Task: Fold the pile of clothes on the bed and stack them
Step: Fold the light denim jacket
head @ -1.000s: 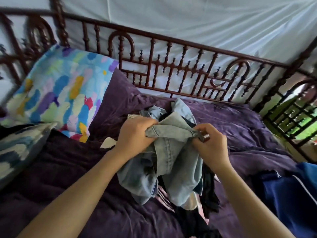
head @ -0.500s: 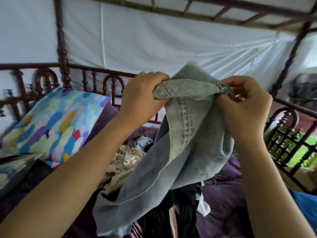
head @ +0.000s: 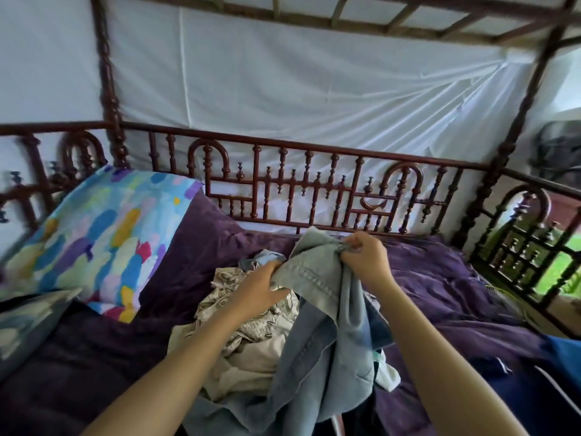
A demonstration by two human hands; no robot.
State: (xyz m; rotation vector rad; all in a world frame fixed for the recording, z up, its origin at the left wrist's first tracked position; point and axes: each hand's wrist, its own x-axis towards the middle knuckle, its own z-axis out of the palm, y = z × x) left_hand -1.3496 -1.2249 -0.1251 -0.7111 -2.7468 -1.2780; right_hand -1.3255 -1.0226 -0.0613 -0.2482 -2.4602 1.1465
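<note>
Denim garment (head: 327, 328), pale blue, held above the clothes pile. Right hand (head: 366, 261) pinches its bunched top edge, fingers curled tight. Left hand (head: 259, 289) grips the left edge, over a beige patterned garment (head: 251, 335). Denim's lower part trails onto the pile, on the purple bedspread (head: 440, 278). Multicoloured pillow (head: 103, 228) at left.

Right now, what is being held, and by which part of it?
The light blue denim garment, by its seamed upper edge: the right hand pinches the bunched end, and the left hand grips the same edge further left.
</note>
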